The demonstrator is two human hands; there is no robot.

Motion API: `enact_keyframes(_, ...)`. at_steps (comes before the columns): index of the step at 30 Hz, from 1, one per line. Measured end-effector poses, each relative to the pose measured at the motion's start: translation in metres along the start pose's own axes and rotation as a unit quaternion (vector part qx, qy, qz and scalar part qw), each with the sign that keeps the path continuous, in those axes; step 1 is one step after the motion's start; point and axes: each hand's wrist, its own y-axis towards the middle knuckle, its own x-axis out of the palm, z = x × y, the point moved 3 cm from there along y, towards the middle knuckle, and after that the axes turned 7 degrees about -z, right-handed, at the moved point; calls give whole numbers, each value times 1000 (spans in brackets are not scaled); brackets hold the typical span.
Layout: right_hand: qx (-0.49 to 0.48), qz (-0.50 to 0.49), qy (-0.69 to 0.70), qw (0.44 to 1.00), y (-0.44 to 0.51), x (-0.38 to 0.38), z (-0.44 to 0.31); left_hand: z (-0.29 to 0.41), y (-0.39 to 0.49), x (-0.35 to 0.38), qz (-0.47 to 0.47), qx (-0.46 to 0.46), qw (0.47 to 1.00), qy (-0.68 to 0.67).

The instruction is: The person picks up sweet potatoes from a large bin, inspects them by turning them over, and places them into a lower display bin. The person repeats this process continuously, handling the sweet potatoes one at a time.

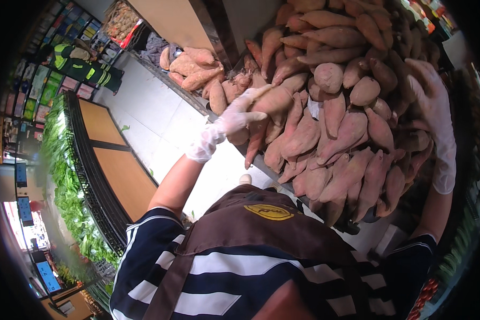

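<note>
A large heap of sweet potatoes (344,132) lies before me at the centre and right. My left hand (244,114), in a thin clear glove, rests with spread fingers against a big sweet potato (275,100) at the heap's left side; whether it grips it cannot be told. At the far right my right hand (428,94), gloved the same way, is raised beside the heap with its fingers apart and nothing seen in it. A scrap of white paper (314,108) sticks out between the sweet potatoes.
Leafy greens (70,192) fill a display stand at the left, across a pale tiled floor (168,116). A person in a dark uniform with reflective bands (90,70) is by the shelves. A brown post (216,28) rises behind the heap; a box of root vegetables (122,24) stands farther back.
</note>
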Motion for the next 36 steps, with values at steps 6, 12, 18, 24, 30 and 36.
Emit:
enact_keyframes(6,107,-79,41,990,-50,29,-77,-36,7,-40,265,28,887,378)
enact_keyframes(12,56,-157,112,980,-65,107,-156,-64,44,-70,101,-38,840,532)
enact_keyframes(18,43,-74,115,990,-27,246,-216,-47,31,-112,224,21,956,188)
enact_keyframes(24,117,-61,112,985,-26,281,-212,-41,22,-129,191,-69,897,-393)
enact_keyframes(30,193,33,195,961,-5,261,-221,-27,-9,-96,155,-148,850,-480)
enact_keyframes(36,99,141,167,971,36,253,-236,-42,-5,-80,140,-194,826,-510)
